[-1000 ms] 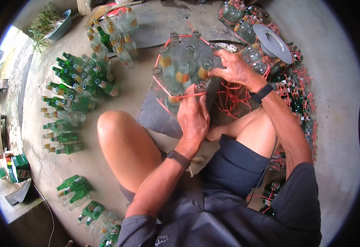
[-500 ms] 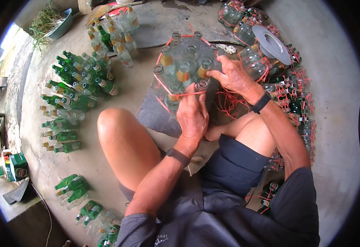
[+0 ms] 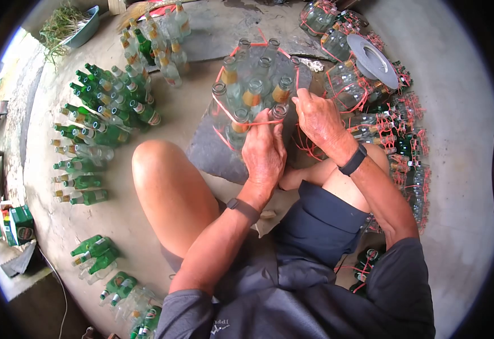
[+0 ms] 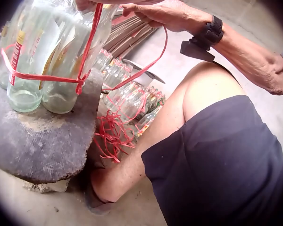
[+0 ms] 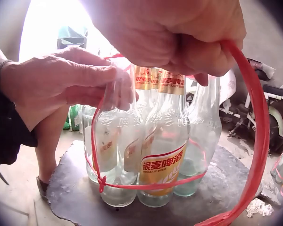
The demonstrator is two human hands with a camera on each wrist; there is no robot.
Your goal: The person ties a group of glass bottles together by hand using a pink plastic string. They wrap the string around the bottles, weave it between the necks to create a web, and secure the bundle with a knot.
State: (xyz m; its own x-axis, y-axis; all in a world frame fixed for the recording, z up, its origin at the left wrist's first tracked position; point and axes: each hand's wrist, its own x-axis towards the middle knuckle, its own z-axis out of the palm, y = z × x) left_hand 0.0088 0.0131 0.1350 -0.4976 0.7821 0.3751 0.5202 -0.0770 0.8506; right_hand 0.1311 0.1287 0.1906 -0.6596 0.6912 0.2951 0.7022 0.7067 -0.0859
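Observation:
A bundle of clear glass bottles (image 3: 252,99) stands upright on a dark stone slab (image 3: 216,152), ringed by red plastic strap low down and around the necks. My left hand (image 3: 264,152) is at the near side, its fingers and thumb round the neck of the nearest bottle (image 5: 118,132), where the strap passes. My right hand (image 3: 321,118), to the right of the bundle, pinches the red strap (image 5: 257,117); in the right wrist view a length of it hangs down from the curled fingers. A knot (image 4: 79,84) joins the strap low on the bottles.
Loose red strap (image 4: 114,136) lies on the floor beside the slab. Green and clear bottles (image 3: 111,101) stand in groups at the left. Tied bottle bundles (image 3: 345,85) line the right, with a grey round lid-like object (image 3: 371,59) on top. My bent legs flank the slab.
My right hand has drawn back from the bottle necks, moving slightly right and toward my body with the strap. My left hand has stayed at the near bottle.

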